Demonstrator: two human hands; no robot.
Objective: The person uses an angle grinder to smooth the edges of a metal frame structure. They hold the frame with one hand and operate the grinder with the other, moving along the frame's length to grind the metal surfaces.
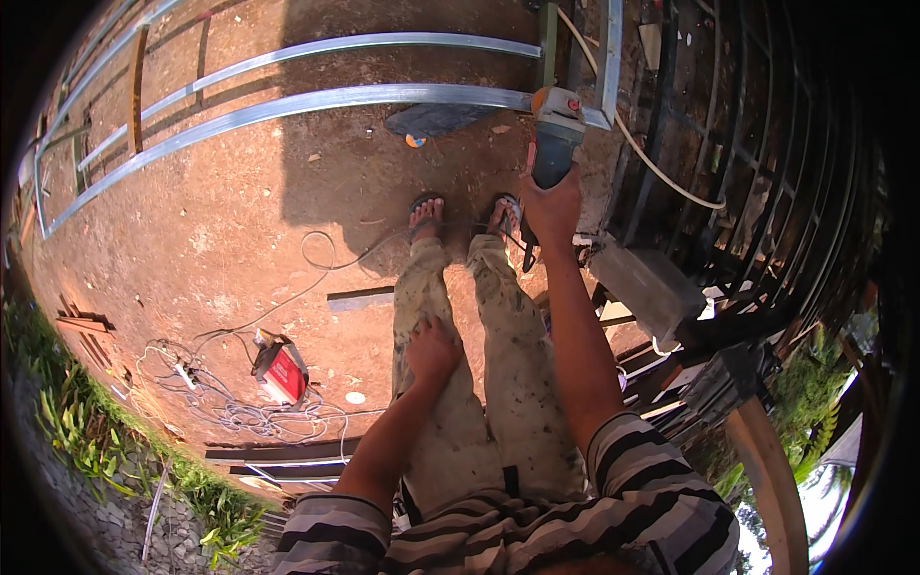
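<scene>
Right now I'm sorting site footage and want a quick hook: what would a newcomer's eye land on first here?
First the angle grinder gripped in the right hand, held out to the metal frame lying on the red dirt at the top. The left hand rests on the person's own thigh at the centre. At lower left a red machine sits among tangled cables.

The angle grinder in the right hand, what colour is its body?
Dark teal-blue body with a grey metal head on the angle grinder, clearest in the head view.
</scene>
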